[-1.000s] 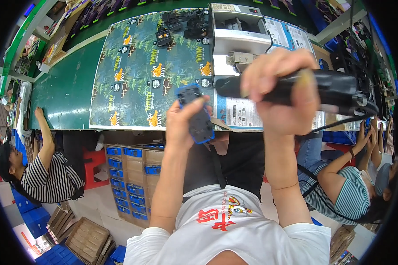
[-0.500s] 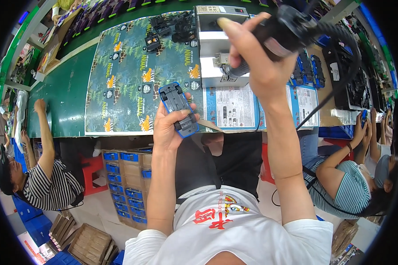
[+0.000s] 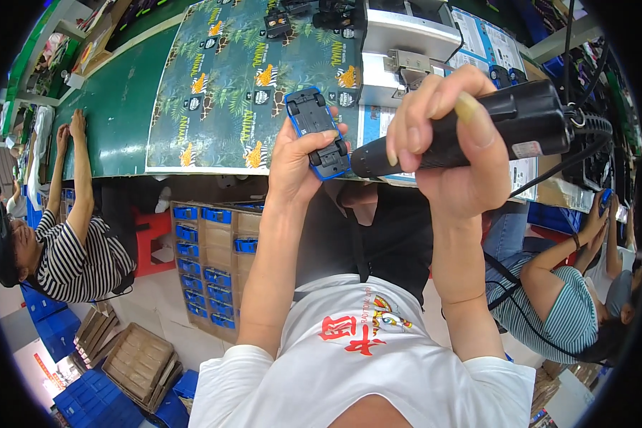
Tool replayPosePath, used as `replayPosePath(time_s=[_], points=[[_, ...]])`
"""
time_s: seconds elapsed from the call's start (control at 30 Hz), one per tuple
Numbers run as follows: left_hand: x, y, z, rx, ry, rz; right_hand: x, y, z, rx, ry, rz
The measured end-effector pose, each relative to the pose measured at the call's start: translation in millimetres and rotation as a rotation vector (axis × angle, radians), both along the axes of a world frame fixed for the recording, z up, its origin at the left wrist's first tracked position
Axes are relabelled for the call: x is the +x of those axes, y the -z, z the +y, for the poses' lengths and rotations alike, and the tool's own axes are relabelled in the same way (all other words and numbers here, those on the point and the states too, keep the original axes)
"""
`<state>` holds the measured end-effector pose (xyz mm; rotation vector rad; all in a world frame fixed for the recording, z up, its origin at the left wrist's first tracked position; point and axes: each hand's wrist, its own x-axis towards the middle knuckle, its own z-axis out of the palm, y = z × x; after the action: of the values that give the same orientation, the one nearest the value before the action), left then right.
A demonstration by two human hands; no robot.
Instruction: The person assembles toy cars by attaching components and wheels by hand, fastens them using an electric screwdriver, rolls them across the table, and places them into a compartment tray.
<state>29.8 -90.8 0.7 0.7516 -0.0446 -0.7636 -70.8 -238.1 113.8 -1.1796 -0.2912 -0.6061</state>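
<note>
My left hand (image 3: 291,162) grips a blue toy car (image 3: 309,116) over the edge of the workbench. The car is upside down, its black chassis and wheels facing up, with my thumb lying across the chassis. My right hand (image 3: 453,146) is wrapped round a black electric screwdriver (image 3: 528,118) held sideways. Its dark nose points left and reaches the wheel end of the car; whether the tip touches it, I cannot tell. The screwdriver's coiled cable (image 3: 590,123) runs off to the right.
A printed sheet (image 3: 228,93) covers the green bench (image 3: 121,128). Beyond my right hand stands a metal machine (image 3: 412,34); black parts (image 3: 277,23) lie left of it. Below the bench is a cardboard tray (image 3: 212,267) with several blue cars. People sit on both sides.
My right hand has brought the screwdriver down from over the metal machine to the car, turning it sideways. The view has shifted. My left hand still holds the car.
</note>
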Motion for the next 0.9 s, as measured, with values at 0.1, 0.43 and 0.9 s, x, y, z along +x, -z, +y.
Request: replayPosePath(time_s=[0.1,0.43,0.9], points=[[0,2,-2,-0.016,-0.004,0.007,2,1,3,-0.008,0.001,0.047],[0,1,-1,-0.014,-0.004,0.026,0,-1,8,-0.015,0.001,0.121],[3,-4,1,-0.007,0.029,0.074,10,11,20,-0.049,-0.066,0.123]])
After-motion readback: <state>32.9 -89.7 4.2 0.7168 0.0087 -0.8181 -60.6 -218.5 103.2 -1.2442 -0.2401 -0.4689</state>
